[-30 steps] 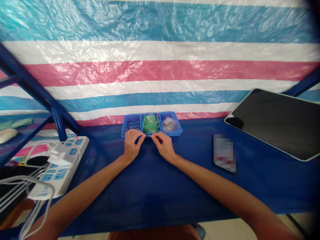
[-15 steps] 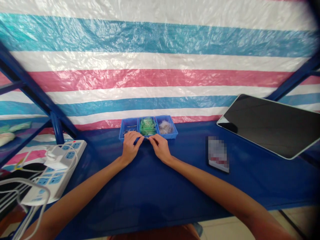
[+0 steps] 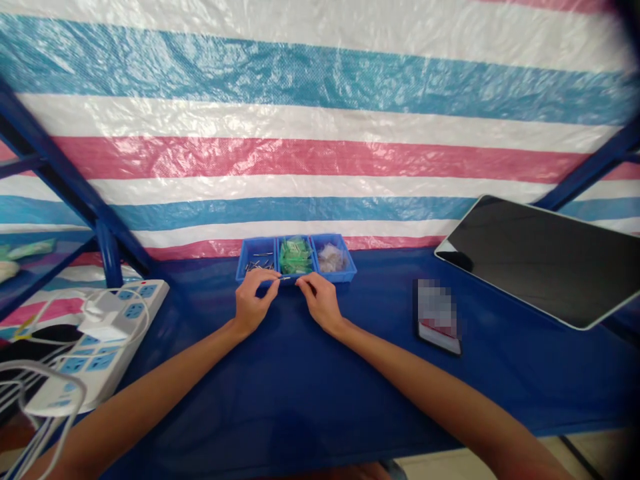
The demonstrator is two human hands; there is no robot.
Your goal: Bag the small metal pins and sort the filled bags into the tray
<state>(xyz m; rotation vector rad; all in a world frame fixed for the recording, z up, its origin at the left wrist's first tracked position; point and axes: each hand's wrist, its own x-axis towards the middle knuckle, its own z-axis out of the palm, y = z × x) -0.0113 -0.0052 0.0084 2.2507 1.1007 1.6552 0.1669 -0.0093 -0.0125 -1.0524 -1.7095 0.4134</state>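
Observation:
My left hand point(image 3: 253, 301) and my right hand point(image 3: 320, 304) rest on the blue tabletop just in front of a blue three-compartment tray point(image 3: 296, 257). The left fingers pinch a thin metal pin point(image 3: 283, 279) whose tip points toward the right hand. The right fingers are curled in a pinch, with whatever they hold too small to make out. The tray's left compartment holds small metal pins point(image 3: 260, 263), the middle one green pieces point(image 3: 295, 255), the right one pale translucent pieces point(image 3: 331, 255).
A phone point(image 3: 438, 315) lies right of my right arm. A dark tablet point(image 3: 543, 257) leans at the far right. A white power strip point(image 3: 103, 335) with cables sits at the left by blue frame bars point(image 3: 107, 252). A striped tarp point(image 3: 320, 133) backs the table.
The hands have drawn slightly apart and toward me, away from the tray; the pin now shows at the left fingertips. The view has shifted a little.

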